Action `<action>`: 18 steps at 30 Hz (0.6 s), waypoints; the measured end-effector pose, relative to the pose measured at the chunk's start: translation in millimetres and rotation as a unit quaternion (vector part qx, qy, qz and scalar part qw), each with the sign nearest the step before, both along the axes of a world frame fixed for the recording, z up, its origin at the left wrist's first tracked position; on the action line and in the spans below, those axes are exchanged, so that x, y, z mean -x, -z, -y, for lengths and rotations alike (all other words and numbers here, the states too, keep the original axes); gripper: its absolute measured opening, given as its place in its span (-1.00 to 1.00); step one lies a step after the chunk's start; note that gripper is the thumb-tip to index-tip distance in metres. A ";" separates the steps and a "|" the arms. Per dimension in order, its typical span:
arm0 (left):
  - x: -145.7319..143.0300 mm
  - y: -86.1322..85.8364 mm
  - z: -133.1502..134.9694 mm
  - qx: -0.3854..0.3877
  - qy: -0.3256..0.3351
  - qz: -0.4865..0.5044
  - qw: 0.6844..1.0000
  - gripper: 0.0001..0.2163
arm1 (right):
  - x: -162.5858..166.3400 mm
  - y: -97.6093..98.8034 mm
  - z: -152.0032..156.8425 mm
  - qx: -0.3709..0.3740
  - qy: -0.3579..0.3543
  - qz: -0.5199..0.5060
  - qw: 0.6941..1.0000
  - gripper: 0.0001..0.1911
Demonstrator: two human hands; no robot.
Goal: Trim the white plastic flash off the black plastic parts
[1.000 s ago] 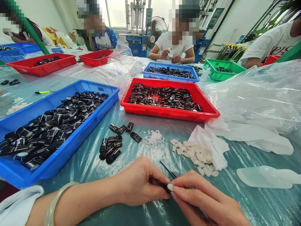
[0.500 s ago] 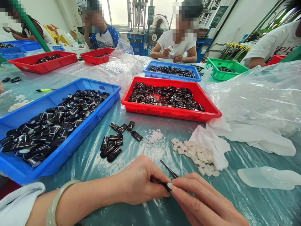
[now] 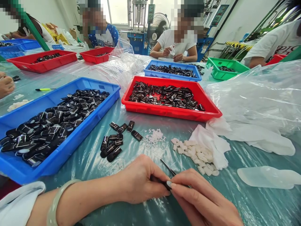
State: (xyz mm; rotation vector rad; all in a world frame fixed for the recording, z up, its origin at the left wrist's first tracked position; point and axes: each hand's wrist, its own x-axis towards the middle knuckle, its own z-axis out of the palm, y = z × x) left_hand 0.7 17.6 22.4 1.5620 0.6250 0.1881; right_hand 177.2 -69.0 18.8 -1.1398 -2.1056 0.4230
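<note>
My left hand [image 3: 138, 180] is closed around a small black glossy part [image 3: 167, 185] at the table's front edge. My right hand [image 3: 202, 201] pinches a small white piece against that part's end, and thin black tweezers [image 3: 168, 168] stick out from between the fingers. A cluster of loose black parts [image 3: 114, 144] lies just beyond my left hand. Small white pieces [image 3: 195, 155] lie in a pile beside a white cloth [image 3: 209, 142] just beyond my right hand.
A blue tray [image 3: 58, 157] of black parts stands at the left, a red tray [image 3: 169, 111] of them ahead. Crumpled clear plastic bags [image 3: 254, 97] fill the right. More trays and several seated people are across the table. Another person's hand [image 3: 6, 86] is at the far left.
My hands stay pinched together on the part, shifting only slightly. Another person's hand has come into view at the far left edge.
</note>
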 end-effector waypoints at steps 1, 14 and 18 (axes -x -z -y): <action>-0.4 -0.4 -0.8 0.036 -0.007 -0.008 0.999 -0.84 | -0.8 -1.4 -2.4 0.008 -0.002 -0.012 1.000 -0.74; 5.4 -17.7 -14.5 0.134 -0.181 0.027 0.974 -0.89 | 4.6 0.0 -21.6 -0.011 0.038 0.062 0.997 -0.84; 4.6 -15.0 -11.9 0.110 -0.166 0.018 0.980 -0.89 | 17.5 11.6 -20.0 -0.022 0.063 0.087 0.994 -0.85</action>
